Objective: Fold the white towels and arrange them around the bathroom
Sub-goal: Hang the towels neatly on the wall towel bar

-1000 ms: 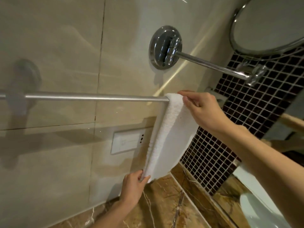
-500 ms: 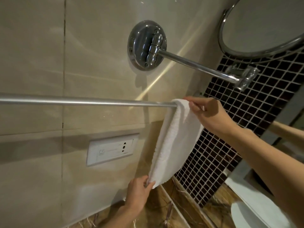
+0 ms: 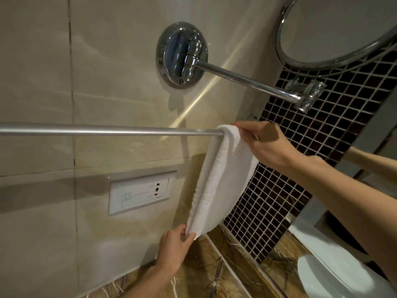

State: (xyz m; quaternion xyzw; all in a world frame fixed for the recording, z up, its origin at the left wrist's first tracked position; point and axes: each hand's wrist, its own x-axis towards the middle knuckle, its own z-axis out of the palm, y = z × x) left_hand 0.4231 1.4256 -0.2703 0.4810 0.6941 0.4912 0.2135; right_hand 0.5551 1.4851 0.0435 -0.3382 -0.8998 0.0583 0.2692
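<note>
Draping folded white terry towel [image 3: 223,179] over brushed-metal wall rail [image 3: 107,130]: R hand [image 3: 270,145] gripped its top, L hand [image 3: 175,246] pinched bottom corner (next prob. needed edges squared).

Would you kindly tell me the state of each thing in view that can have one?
white towel: folded, draped over the towel rail near its right end, hanging.
towel rail: horizontal, bare left of the towel.
left hand: pinches the towel's bottom corner.
right hand: holds the towel's top by the rail.
wall socket: nothing plugged in.
mirror arm: extended out from its wall mount.
</note>
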